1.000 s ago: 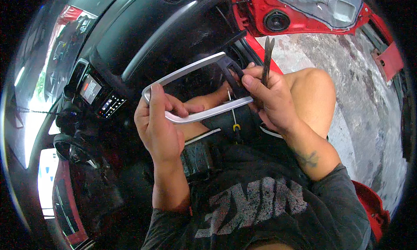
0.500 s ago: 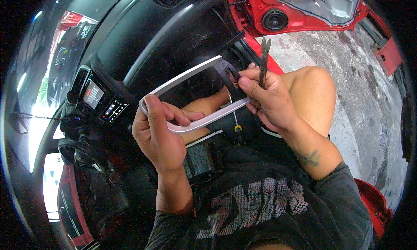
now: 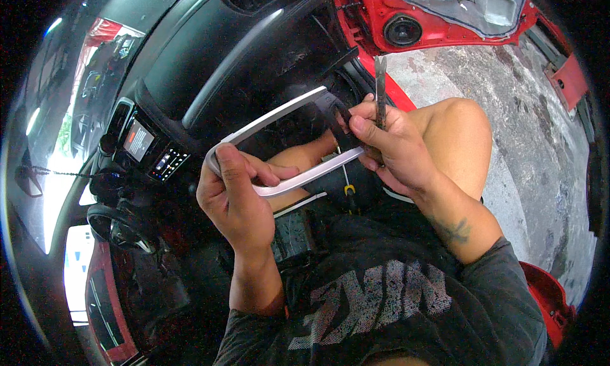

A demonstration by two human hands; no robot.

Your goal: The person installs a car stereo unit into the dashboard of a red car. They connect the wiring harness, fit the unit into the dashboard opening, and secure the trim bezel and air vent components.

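Observation:
A silver trim frame (image 3: 318, 173), an open loop with a black piece (image 3: 341, 115) across its right end, is held up in front of me over my lap. My left hand (image 3: 238, 197) grips its rounded left end, thumb on top and fingers curled inside the loop. At the other end my right hand (image 3: 403, 147) pinches the black piece between thumb and fingers. That same hand also clasps a dark, flat pry tool (image 3: 380, 86), whose blade sticks up past the knuckles; the rest of it is hidden in the hand.
A screwdriver with a yellow-and-black handle (image 3: 349, 189) is by my lap. To the left are a lit dashboard screen (image 3: 138, 140) and a steering wheel (image 3: 121, 229). At upper right stands an open red car door (image 3: 438, 39) with a speaker (image 3: 403, 30), above concrete floor (image 3: 527, 150).
The trim frame has tilted a little, and its left end has shifted slightly right with my left hand. The pry tool has turned, so its forked tip now shows nearly edge-on.

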